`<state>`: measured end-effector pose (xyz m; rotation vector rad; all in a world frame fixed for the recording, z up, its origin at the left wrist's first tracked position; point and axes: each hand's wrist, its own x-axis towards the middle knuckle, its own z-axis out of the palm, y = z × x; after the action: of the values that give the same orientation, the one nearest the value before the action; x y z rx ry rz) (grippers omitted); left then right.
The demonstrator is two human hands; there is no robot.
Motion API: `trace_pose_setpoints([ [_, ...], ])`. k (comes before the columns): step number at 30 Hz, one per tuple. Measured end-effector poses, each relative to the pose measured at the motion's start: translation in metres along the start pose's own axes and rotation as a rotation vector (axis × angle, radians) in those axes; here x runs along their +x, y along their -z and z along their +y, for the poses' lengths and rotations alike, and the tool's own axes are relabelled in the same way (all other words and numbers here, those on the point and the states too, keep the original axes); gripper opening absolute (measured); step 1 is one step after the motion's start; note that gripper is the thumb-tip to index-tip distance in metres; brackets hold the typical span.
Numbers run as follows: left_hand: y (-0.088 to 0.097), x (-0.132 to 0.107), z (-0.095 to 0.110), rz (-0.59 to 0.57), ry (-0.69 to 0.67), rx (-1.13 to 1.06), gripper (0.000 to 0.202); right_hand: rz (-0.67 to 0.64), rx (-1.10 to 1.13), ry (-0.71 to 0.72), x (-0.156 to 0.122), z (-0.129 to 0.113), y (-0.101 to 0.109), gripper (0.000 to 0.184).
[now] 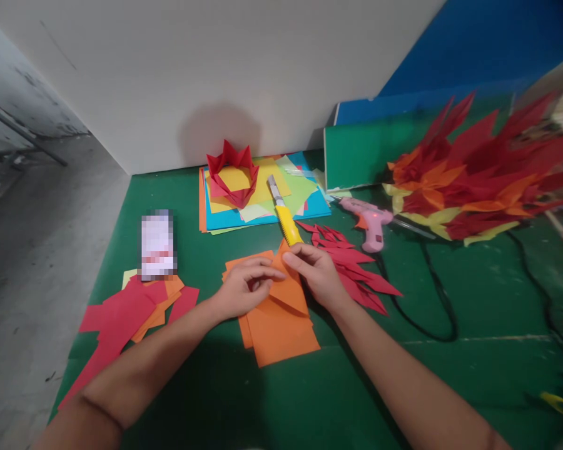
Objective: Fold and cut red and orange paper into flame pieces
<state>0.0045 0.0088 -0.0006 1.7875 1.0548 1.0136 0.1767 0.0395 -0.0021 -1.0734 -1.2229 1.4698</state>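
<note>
A folded sheet of orange paper lies on top of a small stack of orange paper squares in the middle of the green table. My left hand pinches its left part with the fingers curled. My right hand pinches the paper's upper edge from the right. Both thumbs and forefingers meet near the fold. A yellow utility knife lies just behind my right hand. Folded red paper spikes lie right of my right hand.
A red paper crown sits on a pile of coloured sheets at the back. A pink glue gun with a black cord lies at right. A large red and orange spiky paper piece, red and orange scraps, a phone.
</note>
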Motion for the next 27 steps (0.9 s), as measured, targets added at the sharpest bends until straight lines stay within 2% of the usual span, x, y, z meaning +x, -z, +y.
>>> trace_pose_setpoints([
  [11,-0.0006,-0.0007,-0.0019,-0.103,0.034,-0.041,0.038,-0.058,-0.013,0.002,0.0019,0.0024,0.0028,0.031],
  [18,-0.0018,-0.0008,-0.0056,-0.014,-0.033,0.021,0.014,-0.059,-0.058,0.008,0.0018,0.0022,0.0027,0.031],
  [22,-0.0036,0.0,-0.0091,0.024,-0.072,0.06,0.014,-0.062,-0.076,0.015,0.0019,0.002,0.0024,0.032],
  [27,-0.0048,0.0,-0.0095,0.016,-0.117,0.094,0.013,-0.074,-0.099,-0.003,0.0021,0.0,0.0018,0.034],
])
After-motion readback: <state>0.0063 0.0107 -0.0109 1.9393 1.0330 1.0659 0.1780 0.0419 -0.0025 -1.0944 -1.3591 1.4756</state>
